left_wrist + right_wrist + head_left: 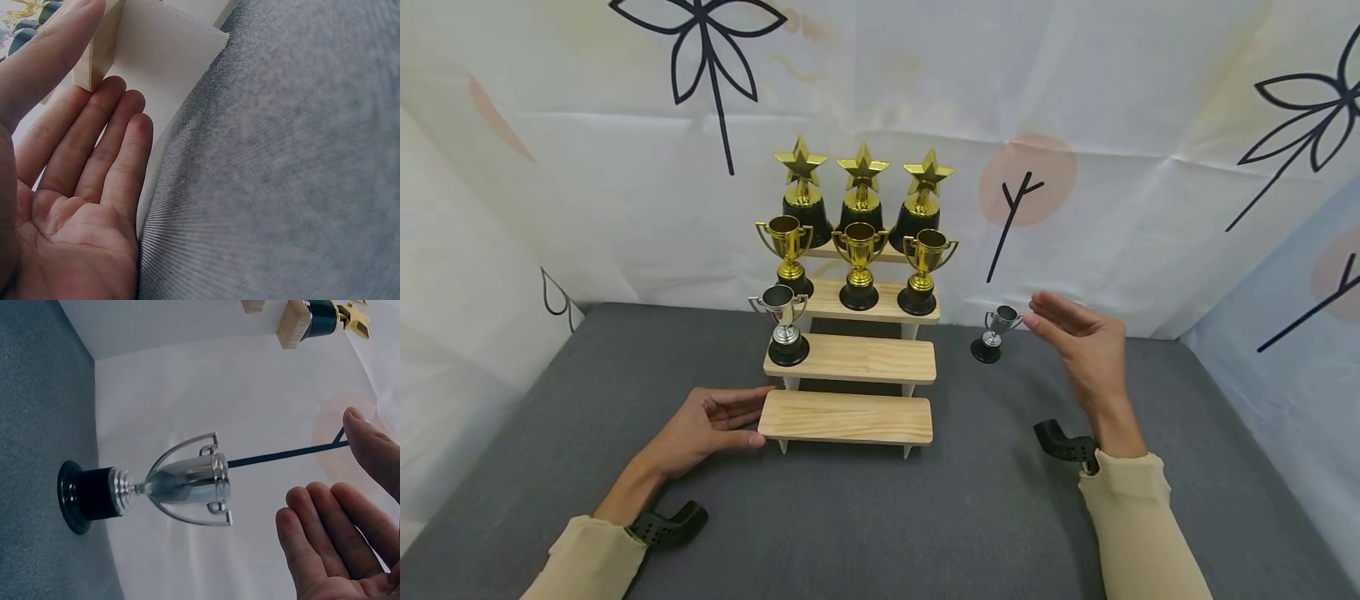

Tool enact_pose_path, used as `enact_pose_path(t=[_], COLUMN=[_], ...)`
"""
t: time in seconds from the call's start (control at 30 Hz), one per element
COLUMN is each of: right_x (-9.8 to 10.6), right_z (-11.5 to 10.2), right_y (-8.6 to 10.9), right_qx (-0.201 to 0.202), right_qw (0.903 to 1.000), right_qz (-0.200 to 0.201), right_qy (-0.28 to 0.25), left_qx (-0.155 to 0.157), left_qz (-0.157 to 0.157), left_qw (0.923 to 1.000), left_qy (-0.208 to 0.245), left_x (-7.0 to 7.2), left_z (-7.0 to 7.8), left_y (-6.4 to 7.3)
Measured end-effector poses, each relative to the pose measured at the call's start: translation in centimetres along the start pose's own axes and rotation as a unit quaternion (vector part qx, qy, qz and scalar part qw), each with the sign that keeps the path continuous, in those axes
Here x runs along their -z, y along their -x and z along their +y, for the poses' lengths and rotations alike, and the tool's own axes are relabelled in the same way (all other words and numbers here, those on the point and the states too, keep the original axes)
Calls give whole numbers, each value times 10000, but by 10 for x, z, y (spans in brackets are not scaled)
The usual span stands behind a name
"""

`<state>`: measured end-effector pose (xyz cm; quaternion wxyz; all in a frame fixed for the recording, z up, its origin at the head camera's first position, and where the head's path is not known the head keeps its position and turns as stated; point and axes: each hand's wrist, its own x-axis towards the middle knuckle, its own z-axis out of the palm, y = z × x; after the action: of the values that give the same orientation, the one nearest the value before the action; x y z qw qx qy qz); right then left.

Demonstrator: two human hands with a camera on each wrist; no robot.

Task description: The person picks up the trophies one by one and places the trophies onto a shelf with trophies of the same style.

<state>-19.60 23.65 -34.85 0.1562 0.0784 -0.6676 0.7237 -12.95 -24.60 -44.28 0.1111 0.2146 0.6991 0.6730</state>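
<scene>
My left hand (711, 425) is at the left end of the lowest step of a wooden tiered stand (850, 417), its fingers extended and fingertips right at the step's edge. In the left wrist view the palm (81, 237) faces up beside the white side support (169, 56). My right hand (1082, 342) hovers right of a silver trophy cup (992, 333), holding nothing, fingers nearly straight. That cup stands upright on the grey table; the right wrist view shows its two handles and black base (94, 494) apart from the fingers (312, 531).
Another silver cup (781, 325) stands at the left of the second step. Above it are three gold cups (860, 250), and on the top step three gold star trophies (862, 187). A white printed cloth (1120, 208) hangs behind the table (985, 500).
</scene>
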Motion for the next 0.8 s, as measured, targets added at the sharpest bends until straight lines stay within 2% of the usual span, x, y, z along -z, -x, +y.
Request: enact_pose_path(t=[0.47,0.8], right_x=[8,8], right_z=[22,40], right_y=[-3,-7], right_qx=[-357,-668], right_qw=[9980,9957], right_qz=[424,405], right_qy=[297,494], left_qx=[-82,-89], left_qz=[-62,-51], left_qw=[9999,9999], left_qy=[36,71], left_x=[1,0], left_z=[-2,-1], left_y=[0,0])
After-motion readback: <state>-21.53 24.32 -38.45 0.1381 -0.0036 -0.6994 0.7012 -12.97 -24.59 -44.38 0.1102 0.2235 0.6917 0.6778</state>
